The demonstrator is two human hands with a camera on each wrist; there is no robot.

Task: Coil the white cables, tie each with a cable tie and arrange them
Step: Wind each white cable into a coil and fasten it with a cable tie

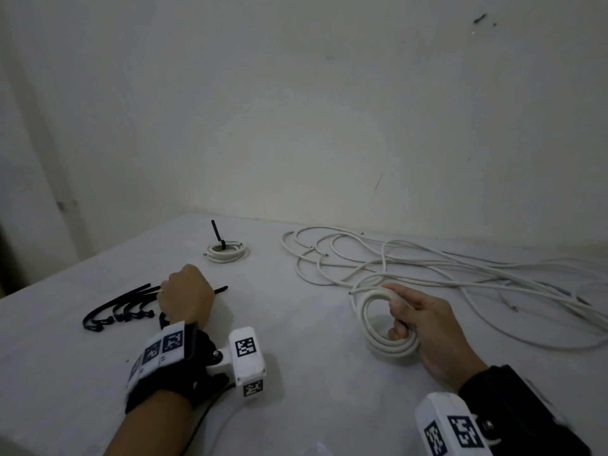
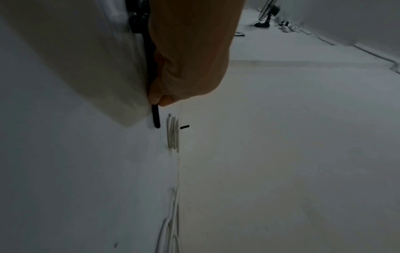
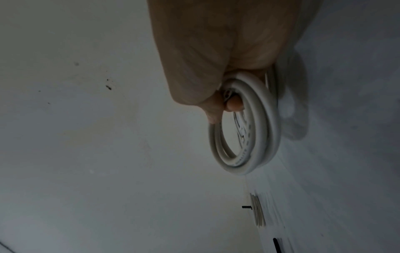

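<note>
On white table [image 1: 296, 373] against bare wall [image 1: 329, 110]: loose cables [image 1: 444, 268], tied coil [image 1: 225, 252].

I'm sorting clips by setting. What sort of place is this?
Probably a plain indoor room used as a makeshift work area: a white-covered table against a bare, scuffed wall, with a standing fan and plugged-in cords on the floor.

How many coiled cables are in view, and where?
2. One tied coil lies at the table's far side; an untied coil is gripped by the right hand. The loose cables beyond aren't coiled.
</note>
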